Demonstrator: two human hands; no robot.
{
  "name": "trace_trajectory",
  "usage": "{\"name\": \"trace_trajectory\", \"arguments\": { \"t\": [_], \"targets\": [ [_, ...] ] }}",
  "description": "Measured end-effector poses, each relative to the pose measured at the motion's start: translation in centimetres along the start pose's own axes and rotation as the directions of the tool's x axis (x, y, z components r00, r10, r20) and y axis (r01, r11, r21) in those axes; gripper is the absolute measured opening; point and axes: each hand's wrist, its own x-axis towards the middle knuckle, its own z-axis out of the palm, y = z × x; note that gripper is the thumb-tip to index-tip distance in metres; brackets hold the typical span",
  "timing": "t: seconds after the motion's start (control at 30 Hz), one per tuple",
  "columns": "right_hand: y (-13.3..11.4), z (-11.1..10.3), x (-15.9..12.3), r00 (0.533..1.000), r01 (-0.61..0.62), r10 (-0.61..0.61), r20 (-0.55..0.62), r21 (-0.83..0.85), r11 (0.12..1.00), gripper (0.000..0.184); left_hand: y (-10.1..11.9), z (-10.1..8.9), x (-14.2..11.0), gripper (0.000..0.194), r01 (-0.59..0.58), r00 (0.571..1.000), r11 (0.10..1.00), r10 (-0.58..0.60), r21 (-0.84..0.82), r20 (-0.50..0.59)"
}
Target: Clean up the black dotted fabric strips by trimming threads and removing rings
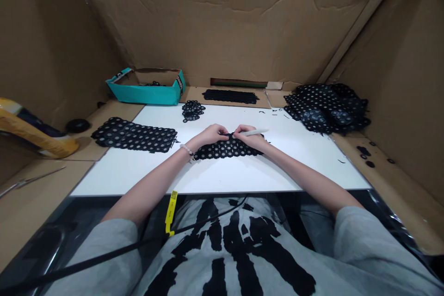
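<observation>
Corrugated cardboard walls [222, 18] box in a tan cardboard counter [398, 180] topped by a white board [294, 166]. Near the middle of the board, the left hand [210, 134] pinches the upper edge of a black eyelet-lace strip [227, 149]. The right hand [249, 136] rests on the same strip, closed around a slim white marker pen [255, 132], its tip hidden by the fingers. Toward the board's left edge lies a flat stack of black lace pieces [133, 135]; a small cluster of black lace rings [192, 111] sits at its back edge. Behind the board lie a folded black lace band [230, 96] and a teal cardboard box [145, 89]. A loose heap of black lace [326, 108] fills the back right corner of the counter. As far as the piles show, that heap is the largest lot, while the left stack lies neater and smaller.
</observation>
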Motion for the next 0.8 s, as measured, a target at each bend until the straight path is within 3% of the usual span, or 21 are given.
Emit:
{"name": "trace_trajectory", "arguments": {
  "t": [0.33, 0.57, 0.67, 0.8],
  "targets": [
    [0.2, 0.8, -0.1, 0.999, 0.033, -0.035, -0.038, -0.053, 0.998, 0.020, -1.2, 0.3, 0.4, 0.035, 0.055, 0.998, 0.996, -0.055, -0.068, -0.001],
    [0.4, 2.1, 0.1, 0.989, 0.048, -0.081, -0.128, -0.239, 0.970, 0.016, -0.7, -0.7, 0.4, 0.037, 0.112, 0.980, 0.966, -0.069, -0.234, 0.184],
    [0.5, 1.8, 0.3, 0.989, 0.035, -0.061, -0.133, -0.191, 0.981, 0.017, 0.1, -1.1, 0.0, 0.039, 0.111, 0.970, 0.965, -0.053, -0.237, 0.237],
    [0.6, 0.9, 0.4, 0.998, 0.007, -0.006, -0.066, 0.004, 1.000, 0.019, 0.6, -0.9, -0.2, 0.041, 0.029, 0.990, 0.994, -0.014, -0.103, 0.143]
  ]
}}
